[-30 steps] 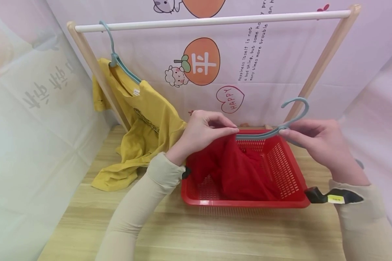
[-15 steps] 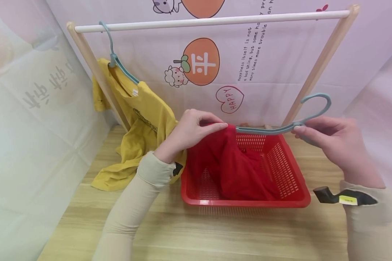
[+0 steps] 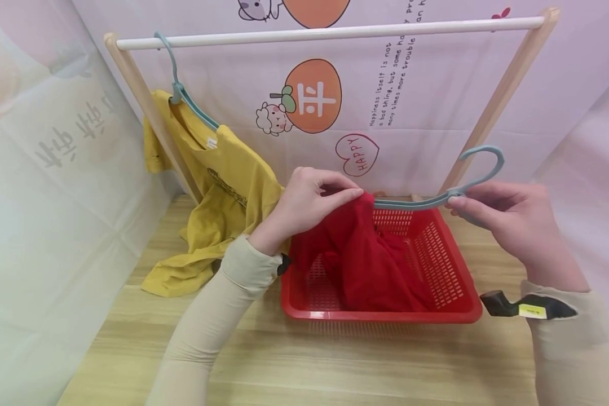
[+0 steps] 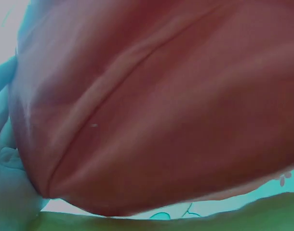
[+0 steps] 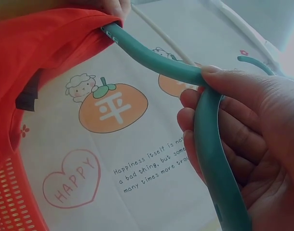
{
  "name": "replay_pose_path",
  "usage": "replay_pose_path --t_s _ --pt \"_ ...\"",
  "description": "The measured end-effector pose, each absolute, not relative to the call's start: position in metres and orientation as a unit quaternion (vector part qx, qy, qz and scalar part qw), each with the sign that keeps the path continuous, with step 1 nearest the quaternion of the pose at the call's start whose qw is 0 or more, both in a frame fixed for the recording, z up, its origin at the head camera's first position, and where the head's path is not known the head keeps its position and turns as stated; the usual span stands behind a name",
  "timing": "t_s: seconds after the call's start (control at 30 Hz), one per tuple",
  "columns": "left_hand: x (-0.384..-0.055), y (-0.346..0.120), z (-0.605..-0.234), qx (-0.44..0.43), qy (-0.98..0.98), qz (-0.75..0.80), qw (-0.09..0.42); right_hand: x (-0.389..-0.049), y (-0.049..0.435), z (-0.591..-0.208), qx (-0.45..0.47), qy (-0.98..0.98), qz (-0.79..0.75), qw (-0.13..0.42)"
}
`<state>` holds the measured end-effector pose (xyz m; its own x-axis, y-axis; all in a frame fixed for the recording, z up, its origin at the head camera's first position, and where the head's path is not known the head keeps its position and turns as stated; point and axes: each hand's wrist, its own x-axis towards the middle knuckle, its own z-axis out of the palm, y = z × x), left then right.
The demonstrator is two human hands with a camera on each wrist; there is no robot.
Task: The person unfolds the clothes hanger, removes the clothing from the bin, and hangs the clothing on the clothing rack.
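Note:
My left hand (image 3: pixel 309 206) pinches the upper edge of a red garment (image 3: pixel 362 265) between thumb and fingers. The garment hangs from there down into the red basket (image 3: pixel 375 317); its red cloth (image 4: pixel 152 115) fills most of the left wrist view. One arm of a blue-green hanger (image 3: pixel 411 206) goes into the garment beside my left fingertips, and its tip is hidden by cloth. My right hand (image 3: pixel 512 223) grips the hanger just below its hook, thumb on top. In the right wrist view the hanger's other arm (image 5: pixel 217 159) runs free across the right fingers.
Behind the basket stands a rack with a white rail (image 3: pixel 330 35) and wooden legs. A yellow T-shirt (image 3: pixel 233 175) hangs at its left on another hanger (image 3: pixel 175 73), its lower part lying on the wooden table (image 3: pixel 335 361). Printed cloth (image 3: pixel 411 152) forms the backdrop.
The hanger and both hands shifted: the right hand moved right with the hanger, then slightly back left. The left hand went left, then back right, still pinching the red garment.

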<state>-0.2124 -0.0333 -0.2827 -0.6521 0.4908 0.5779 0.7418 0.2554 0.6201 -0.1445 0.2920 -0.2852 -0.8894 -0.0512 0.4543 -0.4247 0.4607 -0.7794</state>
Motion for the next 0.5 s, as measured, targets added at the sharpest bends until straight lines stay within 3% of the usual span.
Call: replay_pose_path --t_s 0.27,0.5 --pt "-0.204 -0.015 -0.274 -0.43 -0.758 -0.464 0.16 -0.144 0.282 -0.282 0.155 -0.848 0.472 0.185" --pt "-0.193 0.004 -0.267 -0.447 -0.766 -0.449 0.106 -0.142 0.27 -0.28 0.186 -0.848 0.456 0.194"
